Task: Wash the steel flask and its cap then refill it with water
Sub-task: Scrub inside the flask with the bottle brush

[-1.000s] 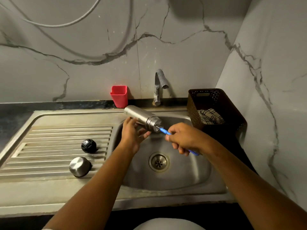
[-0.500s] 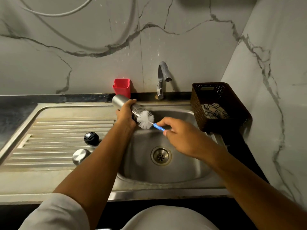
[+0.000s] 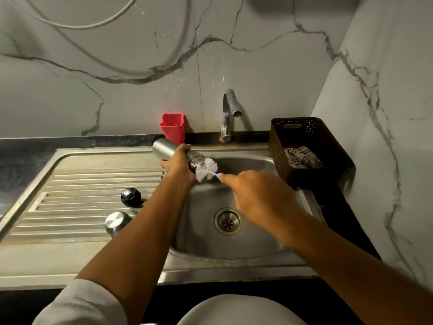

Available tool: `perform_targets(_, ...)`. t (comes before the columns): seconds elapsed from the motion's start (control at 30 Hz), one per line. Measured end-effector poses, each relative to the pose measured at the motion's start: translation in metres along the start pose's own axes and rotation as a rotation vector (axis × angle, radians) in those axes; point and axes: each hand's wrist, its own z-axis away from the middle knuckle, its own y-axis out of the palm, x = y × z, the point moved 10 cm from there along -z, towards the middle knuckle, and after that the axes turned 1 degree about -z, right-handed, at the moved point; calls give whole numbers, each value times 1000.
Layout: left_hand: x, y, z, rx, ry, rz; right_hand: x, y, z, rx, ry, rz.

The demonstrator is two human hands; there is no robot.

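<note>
Head view is showing the sink (image 3: pixel 234 268) as the reference fixture. A dark perforated basket (image 3: pixel 276 148) is sitting just right of the sink, with a patterned cloth (image 3: pixel 302 157) lying inside it.

The left hand (image 3: pixel 179 165) is gripping the steel flask (image 3: pixel 164 148) near its neck and holding it almost level above the sink's back left corner, mouth pointing right over the basin. The right hand (image 3: pixel 255 193) is clenching the blue handle of a bottle brush (image 3: pixel 206 170) above the sink's middle; the white bristle head is sitting at the flask mouth, mostly outside it.

A red cup (image 3: pixel 173 127) and the tap (image 3: pixel 228 113) are standing behind the sink; no stream is showing. On the sink's drainboard (image 3: pixel 82 195), the steel cap (image 3: pixel 116 221) and a black stopper (image 3: pixel 130 197) are lying apart.

Assessment: interior scrubbing appears to be in hand, with cap washing and refilling outstanding. Recommended practice:
- Drive the brush straight along the flask's axis, twisting it down to the base.
- Work the threads at the mouth.
- Hold the mouth over the basin and grip firmly, since wet steel is likely to be slippery.
</note>
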Motion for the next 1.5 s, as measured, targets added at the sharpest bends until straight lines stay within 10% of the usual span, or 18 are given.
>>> perform_targets(0.47, 14, 25, 10, 148, -28, 53, -35, 32, -31, 26, 207, -539)
perform_targets(1.03, 4, 44, 12, 350, -121, 105, -21, 73, 10, 473, 749, -2029)
perform_targets(1.5, 2, 30, -2, 252, -8, 78, -13, 75, 4, 508, 777, -2075)
